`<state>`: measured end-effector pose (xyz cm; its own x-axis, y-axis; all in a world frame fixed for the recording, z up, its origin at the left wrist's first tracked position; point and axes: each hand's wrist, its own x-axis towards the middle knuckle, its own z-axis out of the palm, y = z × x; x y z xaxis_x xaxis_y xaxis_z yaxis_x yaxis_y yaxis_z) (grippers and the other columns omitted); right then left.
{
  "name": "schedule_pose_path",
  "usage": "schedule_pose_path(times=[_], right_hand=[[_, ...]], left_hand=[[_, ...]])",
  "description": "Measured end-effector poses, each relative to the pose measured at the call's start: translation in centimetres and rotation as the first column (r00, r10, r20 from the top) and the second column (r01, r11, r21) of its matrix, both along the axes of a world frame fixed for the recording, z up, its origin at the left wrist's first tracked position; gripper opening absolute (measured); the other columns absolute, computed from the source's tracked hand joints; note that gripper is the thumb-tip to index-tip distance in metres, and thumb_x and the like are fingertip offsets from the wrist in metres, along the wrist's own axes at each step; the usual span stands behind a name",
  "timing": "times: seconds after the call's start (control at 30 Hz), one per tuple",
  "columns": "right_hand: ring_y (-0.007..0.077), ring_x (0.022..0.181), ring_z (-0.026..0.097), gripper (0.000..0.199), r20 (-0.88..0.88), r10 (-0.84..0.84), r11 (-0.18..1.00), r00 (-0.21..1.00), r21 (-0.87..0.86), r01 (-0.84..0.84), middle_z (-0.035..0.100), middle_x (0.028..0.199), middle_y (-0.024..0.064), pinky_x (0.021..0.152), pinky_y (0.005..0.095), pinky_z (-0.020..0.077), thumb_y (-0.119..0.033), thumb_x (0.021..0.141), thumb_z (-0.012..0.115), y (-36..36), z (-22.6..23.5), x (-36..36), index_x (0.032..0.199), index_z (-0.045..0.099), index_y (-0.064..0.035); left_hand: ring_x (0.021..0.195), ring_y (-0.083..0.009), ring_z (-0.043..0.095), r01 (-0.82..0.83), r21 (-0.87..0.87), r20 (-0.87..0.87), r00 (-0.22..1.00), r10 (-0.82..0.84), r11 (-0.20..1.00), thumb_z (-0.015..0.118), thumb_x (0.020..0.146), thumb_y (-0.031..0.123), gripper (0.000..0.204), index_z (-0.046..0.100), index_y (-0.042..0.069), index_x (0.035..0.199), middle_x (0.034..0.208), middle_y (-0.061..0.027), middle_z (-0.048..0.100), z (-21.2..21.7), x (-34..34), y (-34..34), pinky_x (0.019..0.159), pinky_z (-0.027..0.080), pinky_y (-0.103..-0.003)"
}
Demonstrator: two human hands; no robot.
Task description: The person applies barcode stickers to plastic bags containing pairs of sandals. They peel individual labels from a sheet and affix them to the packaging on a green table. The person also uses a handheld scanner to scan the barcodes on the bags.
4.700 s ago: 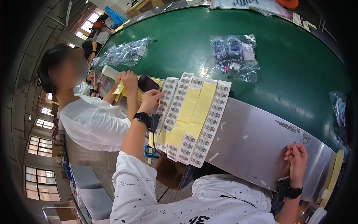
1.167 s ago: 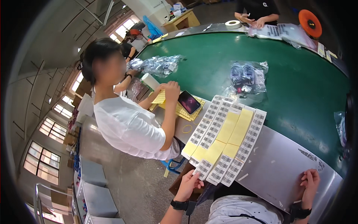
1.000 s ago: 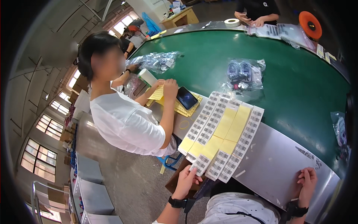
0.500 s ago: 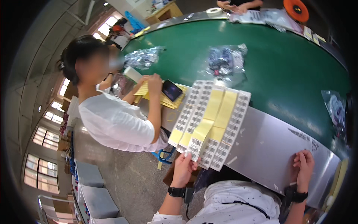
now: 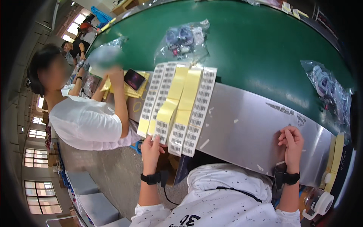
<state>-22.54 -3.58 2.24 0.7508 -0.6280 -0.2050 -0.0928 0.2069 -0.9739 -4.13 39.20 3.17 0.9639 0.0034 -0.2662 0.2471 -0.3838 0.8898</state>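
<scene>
At table edge, near side: left hand (image 5: 150,146), black wristband, fingers pinched on the lower end of a hanging sheet of yellow backing paper carrying strips of small white barcode labels (image 5: 177,106). Sheet's upper end lies on the bare grey metal table apron (image 5: 249,125); lower end overhangs toward the lap.

Right hand (image 5: 290,143), black wristband: resting on the metal apron well to the right of the sheet, fingers curled together, empty as far as can be seen.

Beyond the left hand: green conveyor belt (image 5: 257,49); on it, just past the sheet's top, a clear plastic bag of small dark and blue parts (image 5: 183,39). Beyond the right hand: a second clear bag (image 5: 329,89). Right of the right hand, low: white tape roll (image 5: 321,204).

Left of the left hand: a neighbouring person in a white shirt (image 5: 87,121), working over yellow sheets with a dark phone (image 5: 134,78) beside them.

Change noted: a second ago the left hand hung below the table edge, clear of the sheet; half a second ago it neared the lower edge; now it grips it. Right hand unchanged in place. Judged: label-peeling is being resumed.
</scene>
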Motion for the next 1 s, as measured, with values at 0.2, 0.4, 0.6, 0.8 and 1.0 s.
schedule_pose_path(times=[0.2,0.4,0.6,0.8,1.0], right_hand=[[0.0072,0.061,0.054,0.015,0.01,-0.023,0.999,1.0,-0.048,0.023,0.059,0.075,0.0042,0.056,0.019,0.0454,-0.011,0.096,0.053,0.0,0.2,0.0,0.092,0.062,0.0008],[0.0074,0.061,0.055,0.014,0.013,0.009,1.0,1.0,-0.029,-0.008,0.06,0.076,0.0045,0.055,0.0191,0.0457,-0.01,0.096,0.054,-0.5,-0.3,-0.2,0.093,0.062,0.0012],[0.0076,0.06,0.055,0.014,0.021,-0.016,0.999,1.0,-0.039,0.016,0.06,0.075,0.0052,0.055,0.0191,0.0457,-0.01,0.096,0.054,-0.3,-0.3,0.0,0.093,0.062,0.0017],[0.0076,0.059,0.055,0.015,0.035,-0.022,1.0,0.999,-0.021,0.023,0.06,0.073,0.0055,0.054,0.0192,0.0455,-0.011,0.096,0.055,-0.2,-0.1,-0.1,0.092,0.062,0.0012],[0.0076,0.058,0.055,0.015,0.011,-0.006,1.0,1.0,-0.03,0.006,0.06,0.072,0.005,0.054,0.0191,0.0459,-0.011,0.096,0.054,-0.1,0.3,0.1,0.091,0.062,0.001]], left_hand=[[0.046,-0.0074,0.054,-0.043,0.051,-0.164,0.985,0.051,0.998,0.049,0.1,0.038,0.04,0.063,0.002,0.09,0.067,-0.0056,0.065,-1.1,-0.8,0.5,0.041,0.035,-0.017],[0.08,-0.009,0.061,-0.335,-0.487,-0.385,0.911,0.146,0.806,0.051,0.1,0.034,0.031,0.06,0.005,0.108,0.095,-0.0007,0.066,-1.7,-2.3,-0.9,0.062,0.044,-0.022],[0.08,-0.0079,0.056,-0.328,-0.576,-0.286,0.939,0.192,0.749,0.056,0.099,0.021,0.019,0.057,0.008,0.112,0.096,0.0023,0.063,-2.8,-2.3,-1.4,0.066,0.043,-0.022],[0.087,-0.0102,0.058,-0.3,-0.588,-0.19,0.954,0.233,0.751,0.052,0.1,0.023,0.022,0.055,0.006,0.114,0.103,-0.0015,0.063,-3.8,-2.9,-1.6,0.071,0.048,-0.027],[0.115,-0.0248,0.056,-0.233,-0.682,-0.432,0.893,-0.125,0.693,0.035,0.104,0.038,0.046,0.041,0.005,0.136,0.128,-0.0102,0.056,-3.0,-4.9,-2.5,0.093,0.049,-0.043]])
